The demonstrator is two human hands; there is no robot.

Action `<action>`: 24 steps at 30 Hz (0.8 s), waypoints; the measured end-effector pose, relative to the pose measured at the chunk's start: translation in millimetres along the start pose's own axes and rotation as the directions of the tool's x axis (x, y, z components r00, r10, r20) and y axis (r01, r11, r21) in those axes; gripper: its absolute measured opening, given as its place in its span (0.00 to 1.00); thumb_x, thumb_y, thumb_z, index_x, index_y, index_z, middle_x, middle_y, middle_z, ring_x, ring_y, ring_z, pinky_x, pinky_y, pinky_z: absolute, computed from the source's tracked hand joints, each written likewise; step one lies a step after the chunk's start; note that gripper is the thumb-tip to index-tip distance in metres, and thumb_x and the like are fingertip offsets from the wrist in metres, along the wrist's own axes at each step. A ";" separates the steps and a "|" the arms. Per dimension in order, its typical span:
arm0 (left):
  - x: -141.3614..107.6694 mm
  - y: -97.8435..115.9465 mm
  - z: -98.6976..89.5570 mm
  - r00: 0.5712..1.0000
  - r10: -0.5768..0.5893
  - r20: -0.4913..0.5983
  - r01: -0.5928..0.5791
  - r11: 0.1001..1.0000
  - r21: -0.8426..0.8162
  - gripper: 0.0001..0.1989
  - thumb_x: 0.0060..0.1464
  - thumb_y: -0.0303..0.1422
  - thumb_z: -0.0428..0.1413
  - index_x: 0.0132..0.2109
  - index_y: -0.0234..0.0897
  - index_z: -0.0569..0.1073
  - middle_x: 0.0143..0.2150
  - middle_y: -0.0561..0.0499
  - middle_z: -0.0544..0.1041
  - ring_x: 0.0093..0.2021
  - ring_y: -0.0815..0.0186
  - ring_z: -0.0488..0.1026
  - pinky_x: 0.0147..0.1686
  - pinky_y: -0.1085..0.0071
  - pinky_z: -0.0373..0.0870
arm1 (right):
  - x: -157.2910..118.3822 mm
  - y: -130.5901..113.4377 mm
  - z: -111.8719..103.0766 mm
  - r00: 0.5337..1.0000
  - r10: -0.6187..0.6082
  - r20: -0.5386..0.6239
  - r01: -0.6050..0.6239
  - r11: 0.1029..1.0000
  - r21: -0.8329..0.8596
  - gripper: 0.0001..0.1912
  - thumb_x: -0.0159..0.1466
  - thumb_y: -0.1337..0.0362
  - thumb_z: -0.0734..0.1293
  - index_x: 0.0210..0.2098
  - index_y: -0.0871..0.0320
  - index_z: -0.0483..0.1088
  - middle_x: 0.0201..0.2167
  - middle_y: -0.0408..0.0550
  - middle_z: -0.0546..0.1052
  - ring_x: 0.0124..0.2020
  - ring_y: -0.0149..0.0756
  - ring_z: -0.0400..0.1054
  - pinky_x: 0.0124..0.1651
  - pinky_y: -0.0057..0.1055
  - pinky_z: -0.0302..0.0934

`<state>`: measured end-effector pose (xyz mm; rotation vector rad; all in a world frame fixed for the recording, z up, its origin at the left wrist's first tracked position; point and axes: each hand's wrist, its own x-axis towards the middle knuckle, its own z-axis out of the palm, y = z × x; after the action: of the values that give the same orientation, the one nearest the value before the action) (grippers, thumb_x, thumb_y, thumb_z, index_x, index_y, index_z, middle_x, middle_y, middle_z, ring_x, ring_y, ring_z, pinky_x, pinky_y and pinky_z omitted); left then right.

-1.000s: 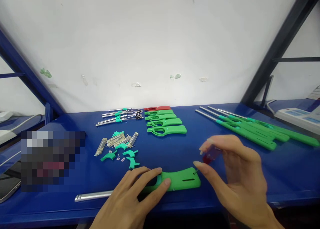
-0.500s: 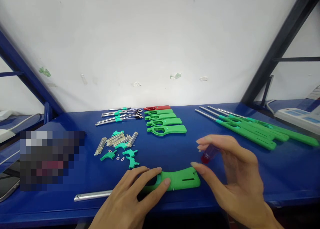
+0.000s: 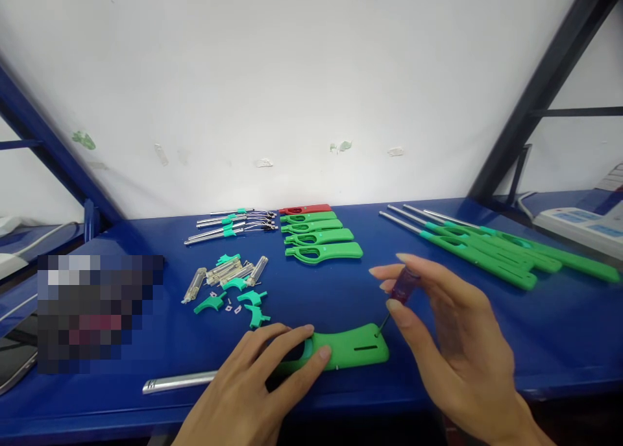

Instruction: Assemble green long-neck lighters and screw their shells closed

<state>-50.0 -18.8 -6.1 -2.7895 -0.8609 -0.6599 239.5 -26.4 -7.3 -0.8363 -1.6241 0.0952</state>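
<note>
A long-nosed lighter [image 3: 348, 347] with a green handle and a metal tube lies across the front of the table, its tube pointing left. My left hand [image 3: 263, 374] presses over its trigger end, fingers on both sides of the handle, hiding most of the trigger opening. A small screwdriver [image 3: 405, 286] with a see-through purple handle is pinched between the thumb and fingers of my right hand [image 3: 457, 342]. Its thin shaft slants down to the hole near the right end of the handle, above the dark slot.
Left of centre lie clear fuel tanks [image 3: 228, 271] and teal triggers [image 3: 256, 315]. Behind are metal tubes with wires [image 3: 228, 225] and a row of handle shells [image 3: 324, 251], one red. Several whole lighters [image 3: 487, 258] rest at right. A pixelated patch [image 3: 97, 316] covers the left.
My right fingers have shifted up along the screwdriver, so its shaft now shows and its handle leans more upright. My left hand and the lighter stay in place.
</note>
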 end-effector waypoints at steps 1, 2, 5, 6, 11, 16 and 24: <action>-0.2 0.0 0.0 1.000 -0.001 0.001 0.001 1.000 0.002 0.46 0.57 0.09 0.45 0.75 0.51 0.70 0.72 0.51 0.76 0.66 0.57 0.75 0.63 0.57 0.81 | 1.0 0.2 -1.0 1.000 -0.023 -0.002 0.023 1.000 -0.005 0.36 0.70 0.77 0.72 0.73 0.44 0.68 0.59 0.49 0.82 0.54 0.45 0.77 0.56 0.47 0.75; -0.4 0.0 -0.1 1.000 -0.003 0.003 0.003 1.000 0.005 0.46 0.57 0.10 0.45 0.75 0.52 0.70 0.72 0.51 0.76 0.66 0.57 0.75 0.63 0.57 0.81 | 1.9 0.3 -1.7 0.999 -0.049 -0.007 0.049 0.999 -0.011 0.36 0.68 0.77 0.74 0.71 0.43 0.70 0.57 0.48 0.83 0.53 0.45 0.77 0.54 0.46 0.76; -0.8 -0.1 -0.2 1.000 -0.006 0.012 0.006 1.000 0.015 0.46 0.57 0.10 0.46 0.75 0.52 0.70 0.72 0.51 0.76 0.66 0.57 0.75 0.63 0.57 0.81 | 3.2 0.0 -1.2 0.996 -0.083 -0.013 0.083 0.997 -0.005 0.35 0.66 0.78 0.76 0.67 0.42 0.73 0.47 0.45 0.84 0.44 0.42 0.77 0.45 0.42 0.77; -1.0 -0.2 -0.2 1.000 -0.006 0.014 0.006 1.000 0.018 0.46 0.57 0.10 0.45 0.75 0.52 0.70 0.72 0.51 0.76 0.66 0.57 0.75 0.63 0.57 0.81 | 3.0 -0.4 -0.3 0.997 -0.073 -0.024 0.073 0.997 0.003 0.35 0.67 0.78 0.75 0.67 0.42 0.73 0.46 0.44 0.84 0.43 0.41 0.78 0.44 0.42 0.77; -1.6 -0.4 0.4 1.000 0.002 0.026 -0.002 1.000 0.019 0.46 0.57 0.10 0.45 0.75 0.51 0.70 0.73 0.51 0.75 0.66 0.57 0.75 0.64 0.57 0.80 | 0.8 -3.2 3.3 1.000 0.007 -0.015 -0.007 1.000 0.002 0.40 0.72 0.80 0.68 0.76 0.42 0.65 0.53 0.44 0.85 0.52 0.41 0.81 0.60 0.44 0.75; -2.2 0.3 0.7 1.000 -0.017 0.023 0.016 1.000 0.025 0.47 0.57 0.09 0.46 0.75 0.53 0.70 0.73 0.52 0.75 0.66 0.57 0.74 0.64 0.56 0.80 | 2.5 -0.4 2.9 0.998 -0.055 0.003 0.055 0.998 0.026 0.42 0.69 0.80 0.73 0.75 0.43 0.66 0.59 0.45 0.82 0.54 0.40 0.77 0.58 0.41 0.74; -1.0 1.4 0.3 1.000 -0.022 0.014 0.022 1.000 0.019 0.46 0.57 0.09 0.47 0.73 0.53 0.73 0.72 0.52 0.76 0.65 0.57 0.75 0.64 0.58 0.80 | 0.0 -1.2 3.4 0.998 0.046 -0.048 -0.046 0.999 -0.002 0.40 0.73 0.78 0.69 0.78 0.44 0.62 0.52 0.44 0.82 0.53 0.38 0.78 0.63 0.41 0.72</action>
<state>-49.8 -20.4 -6.8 -2.7756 -0.8966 -0.6324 235.9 -25.9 -7.6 -0.8720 -1.5605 0.1041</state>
